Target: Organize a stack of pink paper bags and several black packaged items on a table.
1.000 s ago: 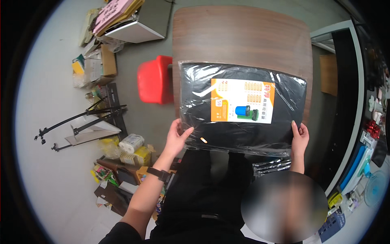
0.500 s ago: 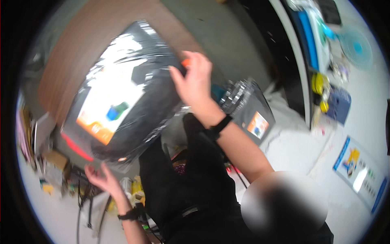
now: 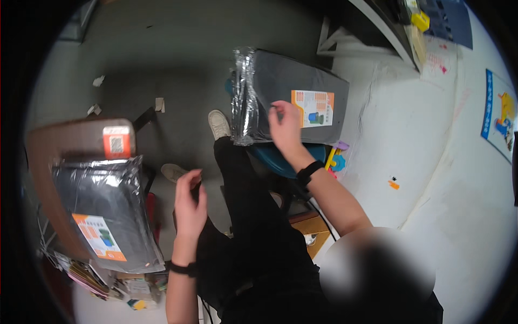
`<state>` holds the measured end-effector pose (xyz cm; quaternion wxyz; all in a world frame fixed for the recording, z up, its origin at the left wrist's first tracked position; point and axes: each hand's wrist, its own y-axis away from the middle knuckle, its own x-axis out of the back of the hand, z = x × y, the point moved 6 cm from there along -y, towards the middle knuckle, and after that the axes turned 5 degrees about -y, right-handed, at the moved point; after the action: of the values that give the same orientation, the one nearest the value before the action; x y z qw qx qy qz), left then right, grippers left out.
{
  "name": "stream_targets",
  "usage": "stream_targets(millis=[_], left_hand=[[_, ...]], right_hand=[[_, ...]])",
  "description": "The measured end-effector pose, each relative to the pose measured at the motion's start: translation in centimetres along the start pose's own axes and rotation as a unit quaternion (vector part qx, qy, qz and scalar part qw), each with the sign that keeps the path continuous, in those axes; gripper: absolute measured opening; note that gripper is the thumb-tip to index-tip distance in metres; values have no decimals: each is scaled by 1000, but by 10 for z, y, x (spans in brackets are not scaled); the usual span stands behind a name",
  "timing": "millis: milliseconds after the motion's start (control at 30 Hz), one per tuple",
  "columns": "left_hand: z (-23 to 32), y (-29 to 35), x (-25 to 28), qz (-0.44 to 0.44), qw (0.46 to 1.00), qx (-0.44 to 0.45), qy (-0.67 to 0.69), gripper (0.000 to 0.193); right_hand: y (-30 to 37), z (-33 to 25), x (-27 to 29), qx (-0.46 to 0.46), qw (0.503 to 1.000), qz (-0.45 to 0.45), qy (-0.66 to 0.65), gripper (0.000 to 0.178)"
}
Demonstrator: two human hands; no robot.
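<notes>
A flat grey pack in clear plastic, a pack of plastic bags by its look point(image 3: 291, 75), lies on a blue stool point(image 3: 280, 159) in front of me. It has an orange and white label. My right hand point(image 3: 286, 127) is over this pack beside the label, fingers loosely bent and apart; whether they touch the plastic is unclear. My left hand point(image 3: 190, 208) is in the air above my leg, empty, thumb apart from the fingers. To its left, a second similar pack point(image 3: 116, 189) lies on a brown tabletop point(image 3: 48, 146).
A red and white square sticker point(image 3: 116, 141) is on the tabletop's far end. Paper scraps point(image 3: 159, 105) lie on the grey floor point(image 3: 178, 54). A white wall point(image 3: 399, 135) rises at the right, with a dark table point(image 3: 383, 21) at the far right. Books and boxes point(image 3: 135, 289) are at the lower left.
My view has swung right. Both hands have come away from the pack on the brown table, which now lies at the left. My right hand has moved over the pack on the stool.
</notes>
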<state>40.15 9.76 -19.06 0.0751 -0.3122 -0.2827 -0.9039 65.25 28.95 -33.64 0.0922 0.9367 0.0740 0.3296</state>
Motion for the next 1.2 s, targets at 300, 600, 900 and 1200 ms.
stream_targets(millis=[300,600,900,1200], left_hand=[[-43,-127,-109,-77,979,187,21,71],[-19,-133,-88,-55,966,246,56,75],[56,-103,-92,-43,996,61,51,36],[93,8,3,104,990,32,94,34]], right_hand=[[7,263,143,-218,968,86,87,69],[30,310,166,-371,926,18,-64,102],[23,296,198,-475,849,48,-226,115],[38,168,210,-353,886,48,-297,65]])
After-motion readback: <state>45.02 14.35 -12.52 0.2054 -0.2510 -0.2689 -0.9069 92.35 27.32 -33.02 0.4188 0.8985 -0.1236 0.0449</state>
